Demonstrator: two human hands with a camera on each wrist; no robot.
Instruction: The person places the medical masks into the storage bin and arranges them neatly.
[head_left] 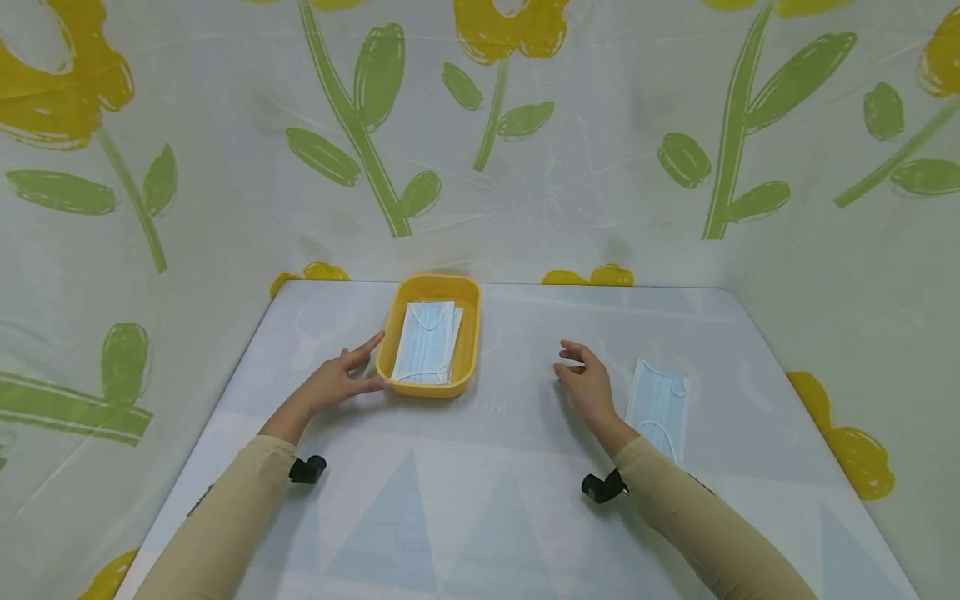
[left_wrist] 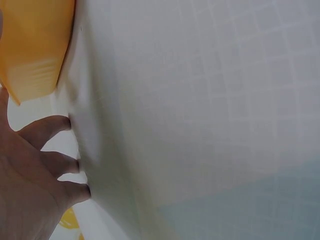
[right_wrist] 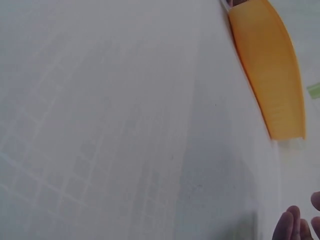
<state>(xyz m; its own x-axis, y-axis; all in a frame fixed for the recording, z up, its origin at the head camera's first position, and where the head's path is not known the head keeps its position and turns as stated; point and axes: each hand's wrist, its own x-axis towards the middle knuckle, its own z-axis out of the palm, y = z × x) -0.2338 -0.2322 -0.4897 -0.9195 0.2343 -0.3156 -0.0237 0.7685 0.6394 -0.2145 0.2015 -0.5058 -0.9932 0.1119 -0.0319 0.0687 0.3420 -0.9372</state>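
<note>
A yellow plastic tray (head_left: pixel 471 367) stands at the back of the table, with pale blue face masks (head_left: pixel 423 342) stacked inside it. At its left side is my left hand (head_left: pixel 337 385), thumb and index finger spread at the rim. In the left wrist view the other fingertips (left_wrist: pixel 82 191) of that hand rest on the tabletop beside the tray. My right hand (head_left: pixel 588 387) hovers over the table to the tray's right, fingers loosely bent and holding nothing. Just right of it, another blue face mask (head_left: pixel 660 404) lies flat, its lower part partly behind the right forearm.
The table (head_left: pixel 525 517) has a pale cover with blue-grey triangles. Behind and beside it hangs a white curtain (head_left: pixel 585 167) with yellow flowers and green leaves. Dark wrist cameras (head_left: pixel 307 469) are strapped to both forearms.
</note>
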